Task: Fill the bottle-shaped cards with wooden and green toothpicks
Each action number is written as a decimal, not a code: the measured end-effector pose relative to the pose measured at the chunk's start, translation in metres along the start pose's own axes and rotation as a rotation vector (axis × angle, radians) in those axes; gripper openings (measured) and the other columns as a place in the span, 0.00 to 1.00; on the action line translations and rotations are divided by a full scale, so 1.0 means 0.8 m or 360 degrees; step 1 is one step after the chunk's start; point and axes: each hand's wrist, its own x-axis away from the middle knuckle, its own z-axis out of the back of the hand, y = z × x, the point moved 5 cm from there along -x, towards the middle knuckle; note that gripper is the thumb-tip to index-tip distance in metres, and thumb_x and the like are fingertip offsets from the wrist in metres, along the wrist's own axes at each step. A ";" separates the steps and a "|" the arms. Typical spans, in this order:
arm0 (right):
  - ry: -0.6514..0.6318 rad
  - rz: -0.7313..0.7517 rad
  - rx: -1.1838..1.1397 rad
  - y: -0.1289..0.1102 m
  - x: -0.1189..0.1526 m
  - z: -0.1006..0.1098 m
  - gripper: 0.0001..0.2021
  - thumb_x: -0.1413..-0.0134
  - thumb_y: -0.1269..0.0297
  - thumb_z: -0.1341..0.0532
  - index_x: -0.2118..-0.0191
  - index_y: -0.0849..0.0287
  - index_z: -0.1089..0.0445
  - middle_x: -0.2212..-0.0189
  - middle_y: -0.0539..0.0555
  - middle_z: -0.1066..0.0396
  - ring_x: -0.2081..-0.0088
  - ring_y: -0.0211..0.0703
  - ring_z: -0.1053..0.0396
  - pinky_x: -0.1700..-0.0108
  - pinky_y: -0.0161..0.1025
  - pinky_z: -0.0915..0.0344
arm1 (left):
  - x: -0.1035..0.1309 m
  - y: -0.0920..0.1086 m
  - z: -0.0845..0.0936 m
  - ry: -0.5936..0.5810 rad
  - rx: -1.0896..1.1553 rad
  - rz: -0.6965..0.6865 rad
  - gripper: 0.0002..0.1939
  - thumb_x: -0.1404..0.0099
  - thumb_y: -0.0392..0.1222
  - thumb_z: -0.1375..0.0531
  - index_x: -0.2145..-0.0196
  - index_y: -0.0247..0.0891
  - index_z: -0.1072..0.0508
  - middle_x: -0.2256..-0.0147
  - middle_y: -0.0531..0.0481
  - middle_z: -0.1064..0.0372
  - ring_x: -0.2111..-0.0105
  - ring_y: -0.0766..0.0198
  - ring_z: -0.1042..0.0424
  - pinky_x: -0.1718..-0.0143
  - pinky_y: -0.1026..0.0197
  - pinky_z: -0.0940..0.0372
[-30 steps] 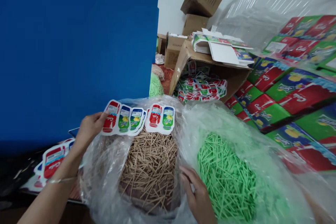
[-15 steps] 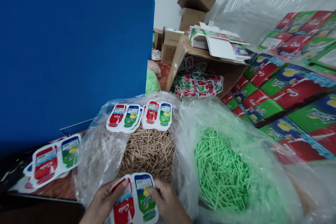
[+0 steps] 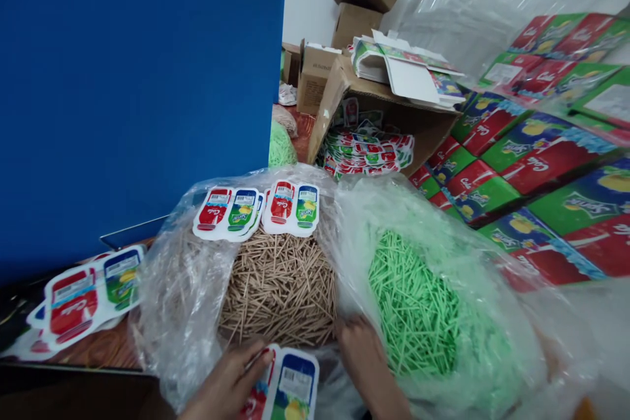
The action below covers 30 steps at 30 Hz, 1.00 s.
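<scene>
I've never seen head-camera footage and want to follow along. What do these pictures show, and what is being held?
There is no machine: these are a person's own bare hands, filmed by one camera worn on the head, looking forward and down. The left hand holds a printed card; the right hand is at the near right edge of the brown sticks, its fingertips hard to make out. Those sticks lie in a clear plastic bag, with more cards along its far side. To the right, another bag holds green sticks.
</scene>
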 end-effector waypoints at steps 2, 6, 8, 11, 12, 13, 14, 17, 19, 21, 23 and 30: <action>-0.0017 0.0009 0.0099 -0.006 -0.007 -0.001 0.15 0.56 0.87 0.46 0.69 0.64 0.27 0.77 0.60 0.27 0.70 0.53 0.28 0.66 0.44 0.36 | -0.008 0.005 -0.018 -0.0073 -0.0129 -0.0067 0.21 0.33 0.55 0.54 0.71 0.41 0.30 0.68 0.48 0.26 0.65 0.59 0.29 0.61 0.61 0.37; -0.0030 0.0127 0.0191 -0.019 -0.018 0.002 0.16 0.54 0.85 0.44 0.61 0.62 0.28 0.65 0.60 0.26 0.59 0.54 0.30 0.58 0.45 0.35 | -0.015 0.014 -0.054 -0.0210 -0.0402 -0.0271 0.15 0.32 0.45 0.53 0.60 0.41 0.29 0.53 0.42 0.28 0.52 0.55 0.32 0.49 0.56 0.41; 0.0000 0.0184 0.0223 -0.023 -0.018 0.003 0.19 0.54 0.84 0.43 0.55 0.64 0.30 0.61 0.61 0.28 0.55 0.55 0.33 0.55 0.46 0.36 | -0.016 0.016 -0.071 -0.0273 -0.0499 -0.0374 0.13 0.33 0.42 0.51 0.62 0.41 0.27 0.55 0.42 0.26 0.55 0.55 0.30 0.51 0.57 0.39; 0.0020 0.0220 0.0205 -0.025 -0.018 0.002 0.22 0.52 0.82 0.42 0.50 0.64 0.34 0.61 0.59 0.30 0.57 0.54 0.34 0.55 0.47 0.36 | -0.018 0.012 -0.090 -0.0287 -0.0534 -0.0440 0.11 0.35 0.42 0.48 0.64 0.41 0.26 0.62 0.45 0.25 0.61 0.57 0.29 0.57 0.59 0.37; 0.0008 0.0215 0.0176 -0.024 -0.019 0.000 0.21 0.51 0.81 0.42 0.50 0.63 0.34 0.61 0.57 0.30 0.59 0.53 0.34 0.56 0.46 0.36 | -0.018 0.010 -0.094 -0.0281 -0.0544 -0.0457 0.11 0.35 0.42 0.48 0.62 0.41 0.26 0.62 0.46 0.25 0.61 0.57 0.30 0.57 0.59 0.37; -0.0005 0.0209 0.0146 -0.024 -0.021 -0.002 0.20 0.50 0.81 0.42 0.51 0.61 0.34 0.62 0.56 0.31 0.60 0.51 0.34 0.57 0.46 0.36 | -0.019 0.009 -0.098 -0.0277 -0.0556 -0.0473 0.11 0.35 0.41 0.48 0.61 0.42 0.27 0.62 0.46 0.25 0.60 0.56 0.30 0.56 0.59 0.38; -0.0014 0.0203 0.0122 -0.025 -0.023 -0.004 0.18 0.50 0.80 0.41 0.52 0.60 0.33 0.62 0.55 0.31 0.61 0.51 0.35 0.58 0.45 0.36 | -0.019 0.007 -0.101 -0.0279 -0.0569 -0.0489 0.11 0.36 0.41 0.48 0.60 0.42 0.27 0.62 0.45 0.25 0.60 0.56 0.30 0.56 0.58 0.38; -0.0025 0.0210 0.0089 -0.028 -0.031 -0.008 0.11 0.47 0.75 0.40 0.58 0.58 0.32 0.62 0.55 0.32 0.60 0.50 0.36 0.59 0.45 0.36 | -0.019 0.002 -0.108 -0.0301 -0.0609 -0.0512 0.12 0.36 0.40 0.48 0.61 0.41 0.26 0.61 0.44 0.25 0.59 0.53 0.31 0.55 0.54 0.40; -0.0030 0.0225 0.0088 -0.030 -0.036 -0.009 0.09 0.46 0.73 0.40 0.58 0.57 0.32 0.61 0.55 0.33 0.60 0.50 0.36 0.59 0.46 0.36 | -0.019 0.000 -0.110 -0.0317 -0.0623 -0.0505 0.12 0.37 0.39 0.49 0.63 0.40 0.25 0.60 0.43 0.25 0.59 0.51 0.31 0.55 0.52 0.40; -0.0026 0.0226 0.0086 -0.030 -0.036 -0.009 0.12 0.46 0.75 0.41 0.55 0.57 0.33 0.60 0.55 0.33 0.60 0.50 0.36 0.59 0.46 0.36 | -0.019 -0.002 -0.111 -0.0329 -0.0625 -0.0490 0.12 0.37 0.38 0.48 0.64 0.40 0.25 0.61 0.43 0.25 0.60 0.52 0.30 0.56 0.52 0.40; -0.0007 0.0226 0.0079 -0.028 -0.031 -0.011 0.16 0.46 0.77 0.42 0.52 0.56 0.34 0.57 0.55 0.33 0.59 0.49 0.36 0.57 0.45 0.35 | -0.020 -0.004 -0.111 -0.0335 -0.0623 -0.0473 0.10 0.38 0.39 0.47 0.65 0.41 0.25 0.62 0.45 0.24 0.62 0.53 0.30 0.57 0.54 0.39; 0.0296 0.0291 0.0159 -0.026 -0.012 -0.051 0.24 0.46 0.78 0.46 0.43 0.58 0.40 0.45 0.59 0.36 0.45 0.55 0.40 0.49 0.51 0.38 | -0.019 -0.016 -0.106 -0.0347 -0.0590 -0.0361 0.10 0.36 0.42 0.47 0.65 0.41 0.26 0.61 0.45 0.24 0.61 0.56 0.28 0.58 0.59 0.35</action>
